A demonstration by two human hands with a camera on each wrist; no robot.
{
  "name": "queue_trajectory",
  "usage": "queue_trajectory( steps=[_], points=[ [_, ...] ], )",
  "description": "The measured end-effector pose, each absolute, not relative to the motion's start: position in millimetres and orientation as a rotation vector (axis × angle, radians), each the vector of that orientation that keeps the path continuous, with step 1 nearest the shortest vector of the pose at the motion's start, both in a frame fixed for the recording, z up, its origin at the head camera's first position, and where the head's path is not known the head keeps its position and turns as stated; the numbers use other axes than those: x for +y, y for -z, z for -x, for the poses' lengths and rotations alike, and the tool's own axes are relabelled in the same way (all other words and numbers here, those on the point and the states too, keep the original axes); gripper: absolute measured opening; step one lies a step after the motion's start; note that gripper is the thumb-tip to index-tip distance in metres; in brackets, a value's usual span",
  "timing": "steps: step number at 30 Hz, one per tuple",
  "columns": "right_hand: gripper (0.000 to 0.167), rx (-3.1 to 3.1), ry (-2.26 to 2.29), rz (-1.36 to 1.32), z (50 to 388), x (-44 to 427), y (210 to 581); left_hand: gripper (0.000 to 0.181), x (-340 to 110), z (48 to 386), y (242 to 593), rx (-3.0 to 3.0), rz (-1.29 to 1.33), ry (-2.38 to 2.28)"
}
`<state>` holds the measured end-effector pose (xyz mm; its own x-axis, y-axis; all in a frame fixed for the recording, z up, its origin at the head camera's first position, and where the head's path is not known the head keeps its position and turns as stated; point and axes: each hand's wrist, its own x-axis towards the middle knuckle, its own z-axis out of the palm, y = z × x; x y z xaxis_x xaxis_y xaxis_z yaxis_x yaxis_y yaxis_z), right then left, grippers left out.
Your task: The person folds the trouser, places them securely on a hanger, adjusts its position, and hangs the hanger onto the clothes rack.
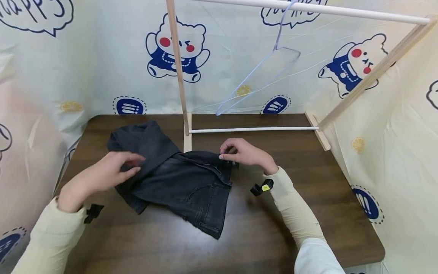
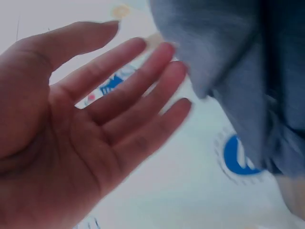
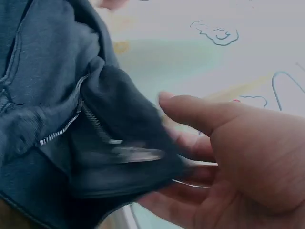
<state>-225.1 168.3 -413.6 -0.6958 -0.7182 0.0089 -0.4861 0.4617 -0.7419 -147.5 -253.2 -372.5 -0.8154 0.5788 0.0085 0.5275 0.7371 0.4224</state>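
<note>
Left hand (image 1: 107,173), right hand (image 1: 248,153) touching dark trousers (image 1: 181,180)

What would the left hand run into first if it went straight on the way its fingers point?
Most likely the folded leg of the black jeans: the left hand points at it in the head view. Depth is unclear, so it may already be touching.
</note>
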Motion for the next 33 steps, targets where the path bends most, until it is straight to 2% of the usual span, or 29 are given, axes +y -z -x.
queue_trajectory(
  steps=[7, 14, 17, 21, 26, 29, 33],
  points=[
    [0.012, 2.315, 1.040, 1.003, 229.4, 163.0, 436.9, 0.034, -202.4, 198.4, 363.9, 2.728, -0.968, -0.544],
    [0.066, 2.353, 0.824, 0.918, 240.3, 159.2, 458.3, 0.053, -180.7, 230.3, 379.9, 2.654, -0.800, -0.337],
    [0.080, 2.369, 0.744, 0.889, 244.6, 158.1, 463.8, 0.059, -177.9, 235.6, 388.2, 2.626, -0.765, -0.264],
    [0.071, 2.394, 0.723, 0.862, 247.8, 153.7, 468.0, 0.051, -176.1, 239.1, 397.1, 2.589, -0.782, -0.221],
    [0.037, 2.455, 0.772, 0.771, 247.5, 148.0, 472.9, 0.023, -182.0, 241.4, 395.5, 2.599, -0.855, -0.294],
    [0.021, 2.497, 0.811, 0.739, 244.8, 149.8, 471.1, 0.018, -194.1, 240.9, 387.1, 2.669, -0.903, -0.393],
    [0.012, 2.551, 0.903, 0.753, 241.2, 160.2, 455.9, 0.016, -219.9, 234.2, 373.9, 2.860, -0.972, -0.551]
  ],
)
